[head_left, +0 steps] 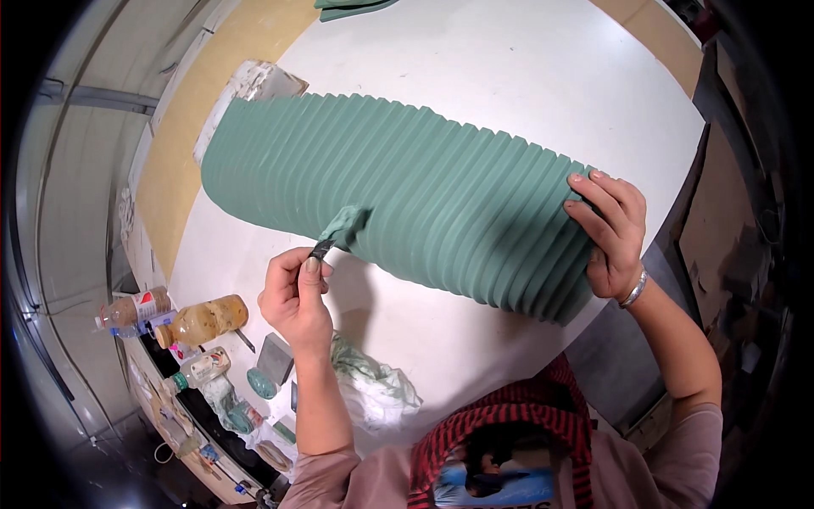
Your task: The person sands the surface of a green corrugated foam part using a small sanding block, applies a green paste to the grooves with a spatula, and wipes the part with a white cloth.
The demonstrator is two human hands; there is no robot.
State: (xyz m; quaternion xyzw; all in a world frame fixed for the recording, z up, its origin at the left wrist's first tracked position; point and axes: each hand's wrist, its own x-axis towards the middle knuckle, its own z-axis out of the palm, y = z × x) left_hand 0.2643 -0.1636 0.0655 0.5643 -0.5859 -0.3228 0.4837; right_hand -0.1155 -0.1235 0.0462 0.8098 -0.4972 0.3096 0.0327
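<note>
A long, curved green piece with many parallel ribs [398, 187] lies slantwise across the white table. My left hand [297, 293] is closed in a pinch on a small tool with a dark handle and a pale green, smeared end [342, 226]. That end is at the near edge of the ribbed piece, left of its middle; its exact kind is not clear. At the right end of the piece, my right hand [615, 229] grips the edge, fingers over the top ribs and thumb lower down.
Behind the left end sits a stained whitish block [263, 82]. At the left table edge stand or lie several bottles, one with yellowish liquid [212, 318], and a grey block [274, 360]. A green-stained white cloth [373, 386] lies near my left forearm. Another green piece [352, 8] shows at the far edge.
</note>
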